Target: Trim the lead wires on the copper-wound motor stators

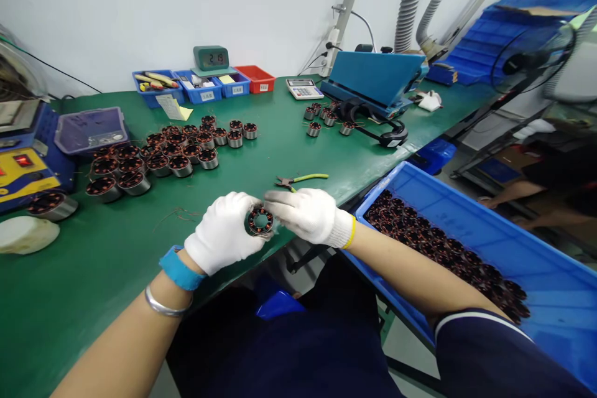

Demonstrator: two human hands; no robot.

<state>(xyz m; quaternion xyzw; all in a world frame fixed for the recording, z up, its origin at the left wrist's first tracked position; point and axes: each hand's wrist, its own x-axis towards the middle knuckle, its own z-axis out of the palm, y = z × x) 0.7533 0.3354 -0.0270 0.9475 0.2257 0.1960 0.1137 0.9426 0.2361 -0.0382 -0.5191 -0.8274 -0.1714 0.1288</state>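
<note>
My left hand (pixel 228 231), in a white glove, grips a round motor stator (pixel 260 220) with copper windings, its ring face turned up toward the camera. My right hand (pixel 308 214), also gloved, is at the stator's right side with its fingers pressed together; whether they pinch a wire is too small to tell. Beyond the hands, green-handled pliers (pixel 310 176) lie on the green table (pixel 261 161). Several stators (pixel 181 165) stand in a cluster at the left. A smaller group of stators (pixel 314 129) stands farther back, near a calculator (pixel 304 89).
A blue crate (pixel 550 280) with rows of stators stands at the right. Small blue bins (pixel 203 92), a red bin (pixel 261 81) and a clock (pixel 211 58) line the wall. A black headset (pixel 392 135) lies at the back right. Another person's arm (pixel 513 193) shows far right.
</note>
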